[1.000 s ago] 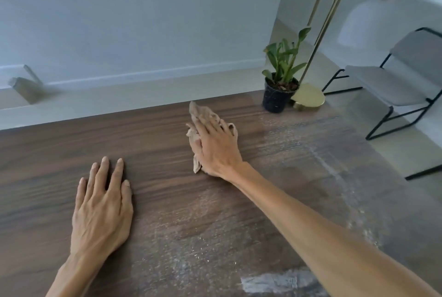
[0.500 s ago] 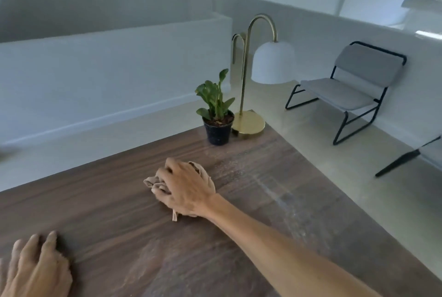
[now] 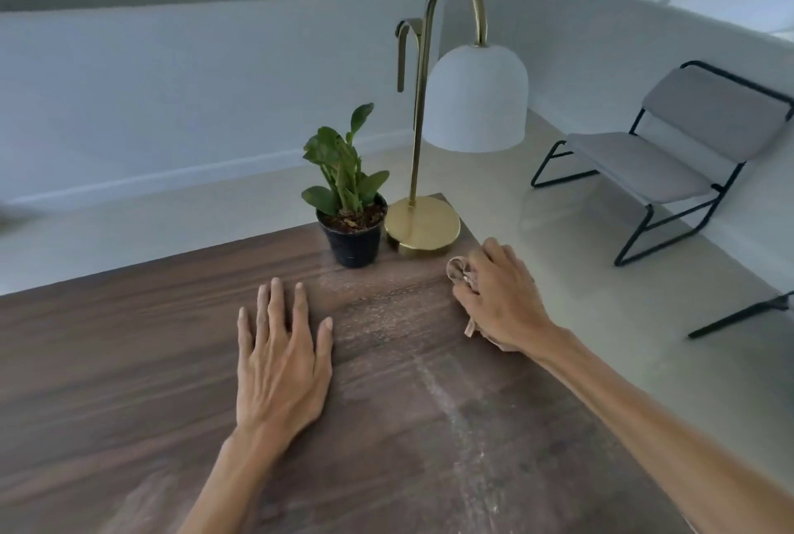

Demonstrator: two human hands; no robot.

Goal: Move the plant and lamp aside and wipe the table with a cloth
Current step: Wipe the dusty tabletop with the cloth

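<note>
A dark wooden table [image 3: 129,361] fills the lower view. At its far right corner stand a small green plant in a black pot [image 3: 350,211] and, touching it on the right, a brass lamp [image 3: 423,224] with a white shade. My right hand [image 3: 500,297] grips a crumpled beige cloth [image 3: 459,271] and presses it on the table near the right edge, just in front of the lamp base. My left hand [image 3: 281,357] lies flat on the wood, fingers straight, in front of the pot. Pale streaks mark the wood between my hands.
Beyond the table's right edge is pale floor with a grey chair on a black frame [image 3: 670,159]. Part of another black frame [image 3: 743,314] shows at the right border. A low white wall [image 3: 172,95] runs behind the table.
My right hand has slid the cloth from the table's middle to the right edge by the lamp. My left hand now lies further right, nearer the pot. The view has turned right.
</note>
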